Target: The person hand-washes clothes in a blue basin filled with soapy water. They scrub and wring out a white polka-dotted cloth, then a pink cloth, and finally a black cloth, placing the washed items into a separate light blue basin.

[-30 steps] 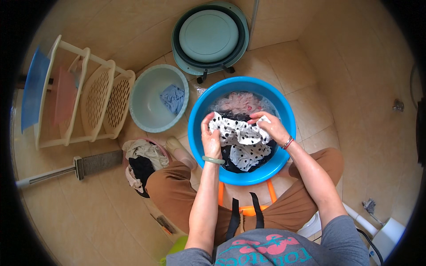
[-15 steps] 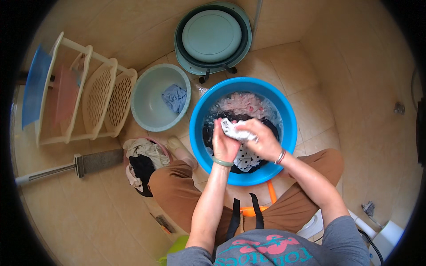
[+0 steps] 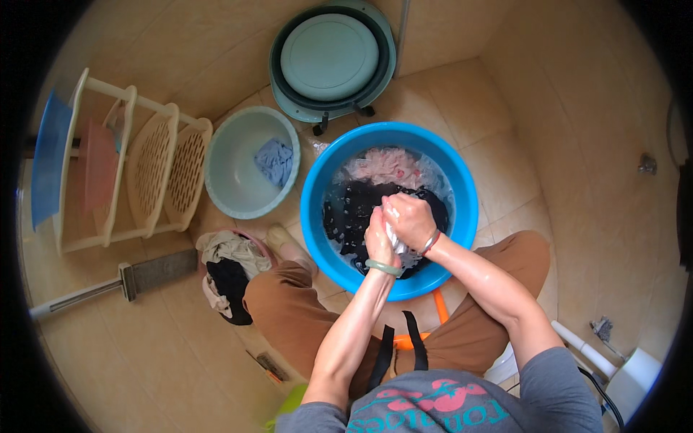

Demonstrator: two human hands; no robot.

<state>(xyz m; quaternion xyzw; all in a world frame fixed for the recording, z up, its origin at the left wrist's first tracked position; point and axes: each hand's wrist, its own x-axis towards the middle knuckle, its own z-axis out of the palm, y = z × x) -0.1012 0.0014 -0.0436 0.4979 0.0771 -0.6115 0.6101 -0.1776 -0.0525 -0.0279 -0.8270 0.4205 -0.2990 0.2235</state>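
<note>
Over a blue basin (image 3: pixel 308 191) of water, my left hand (image 3: pixel 377 239) and my right hand (image 3: pixel 410 222) press together around a wet white cloth (image 3: pixel 394 237). Both hands are closed on it, and only a narrow strip shows between them. Beneath them a black garment (image 3: pixel 359 206) with small light spots lies soaking. A pink garment (image 3: pixel 390 167) floats at the far side of the basin amid suds. A green bangle circles my left wrist, and thin bands are on my right wrist.
A pale green basin (image 3: pixel 225 184) holding a blue cloth (image 3: pixel 274 162) stands to the left. Behind is a folding teal basin (image 3: pixel 328 58). Clothes (image 3: pixel 232 278) fill a pink tub beside my left knee. A cream rack (image 3: pixel 141 169) and flat mop (image 3: pixel 159 274) stand at the far left.
My hands have closed together over the white cloth, which was spread between them before. The dotted white fabric below them is no longer visible; more of the black garment shows.
</note>
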